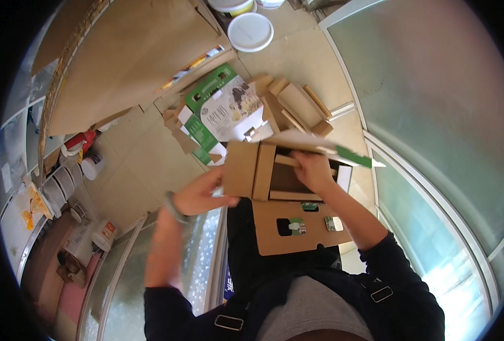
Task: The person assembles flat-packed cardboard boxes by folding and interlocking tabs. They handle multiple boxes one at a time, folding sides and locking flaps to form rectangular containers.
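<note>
cardboard box (263,173) at centre, flaps open. left hand (203,196) grips its 9 o'clock flap; right hand (313,170) reaches inside, clasping inner edge. printed carton (223,108) at 12 o'clock, white lid (251,32) beyond.

I'm holding a brown cardboard box (274,176) up in front of me, its flaps spread open. My left hand (201,196) grips the box's left flap from the side, thumb on the outer face. My right hand (314,170) reaches into the open top, fingers curled over an inner flap. The lower flap hangs toward my chest, with cut-out holes showing green print behind them. Beyond the box, on the tiled floor (144,165), lies a flattened green-and-white carton (223,108) among loose brown cardboard pieces (297,105). Farther off sits a white round lid (251,32). A large cardboard sheet (132,57) leans at upper left.
</note>
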The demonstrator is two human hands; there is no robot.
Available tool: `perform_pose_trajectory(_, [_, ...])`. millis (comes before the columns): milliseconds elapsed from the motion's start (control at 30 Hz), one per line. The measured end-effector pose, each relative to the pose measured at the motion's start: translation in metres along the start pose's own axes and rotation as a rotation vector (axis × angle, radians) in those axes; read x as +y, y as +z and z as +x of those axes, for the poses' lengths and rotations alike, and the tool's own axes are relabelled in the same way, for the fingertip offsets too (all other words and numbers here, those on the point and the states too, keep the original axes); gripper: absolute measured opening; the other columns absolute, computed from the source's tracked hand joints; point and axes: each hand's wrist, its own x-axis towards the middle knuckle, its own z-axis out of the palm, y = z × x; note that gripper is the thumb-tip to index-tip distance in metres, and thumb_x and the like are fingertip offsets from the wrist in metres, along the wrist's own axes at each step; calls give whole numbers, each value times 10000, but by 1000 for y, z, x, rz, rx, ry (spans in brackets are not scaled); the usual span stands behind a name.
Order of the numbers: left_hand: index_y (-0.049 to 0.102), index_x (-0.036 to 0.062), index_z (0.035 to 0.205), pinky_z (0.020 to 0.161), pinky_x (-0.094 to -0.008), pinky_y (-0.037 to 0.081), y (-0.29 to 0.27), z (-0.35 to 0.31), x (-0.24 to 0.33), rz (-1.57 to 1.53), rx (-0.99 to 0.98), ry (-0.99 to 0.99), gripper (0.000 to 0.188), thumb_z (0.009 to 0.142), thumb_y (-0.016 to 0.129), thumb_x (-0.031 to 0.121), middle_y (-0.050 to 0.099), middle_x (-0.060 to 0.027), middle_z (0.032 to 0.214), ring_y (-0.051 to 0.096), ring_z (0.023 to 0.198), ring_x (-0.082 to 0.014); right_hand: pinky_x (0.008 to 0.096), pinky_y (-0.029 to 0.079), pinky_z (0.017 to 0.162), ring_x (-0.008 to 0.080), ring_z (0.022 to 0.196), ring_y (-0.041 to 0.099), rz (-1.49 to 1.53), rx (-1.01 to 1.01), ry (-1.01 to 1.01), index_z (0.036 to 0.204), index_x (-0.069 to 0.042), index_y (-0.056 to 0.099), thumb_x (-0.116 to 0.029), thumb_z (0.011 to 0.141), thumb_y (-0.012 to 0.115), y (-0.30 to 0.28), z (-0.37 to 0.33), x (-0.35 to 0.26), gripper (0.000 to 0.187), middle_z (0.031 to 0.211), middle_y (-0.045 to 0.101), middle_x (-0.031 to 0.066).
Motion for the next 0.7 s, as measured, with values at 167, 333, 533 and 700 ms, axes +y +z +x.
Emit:
perform_pose_trajectory(167, [67,30,1546,1192,-552,53,-29,15,2,1086,104,204,1428,474,927,416,79,-222,1598,50,1477,-436,469,513,663,386,730,636,152,-278,189,1070,-91,621,-75,721,667,-22,24,-11,352,742,645,177])
perform_pose_trajectory(333, [103,12,1536,1143,-576,191,-32,36,-13,970,-11,268,1352,504,869,432,254,-267,1482,288,1374,-445,459,504,654,388,730,631,272,-319,196,1052,-74,613,-137,774,712,-37,32,-19,303,737,643,181])
perform_pose_trajectory(533, [146,11,1527,1020,-492,348,-5,22,-28,1096,16,401,1273,531,849,379,327,-291,1405,414,1239,-436,434,508,657,373,724,636,223,-357,276,1035,-91,635,-214,815,731,-63,9,-27,270,699,629,162])
perform_pose_trajectory(700, [156,72,1544,1025,-486,328,10,28,-12,1124,42,306,1261,539,851,386,326,-302,1398,422,1207,-454,372,515,648,307,681,658,416,-217,496,984,-44,682,-182,770,769,-58,5,0,269,743,659,182])
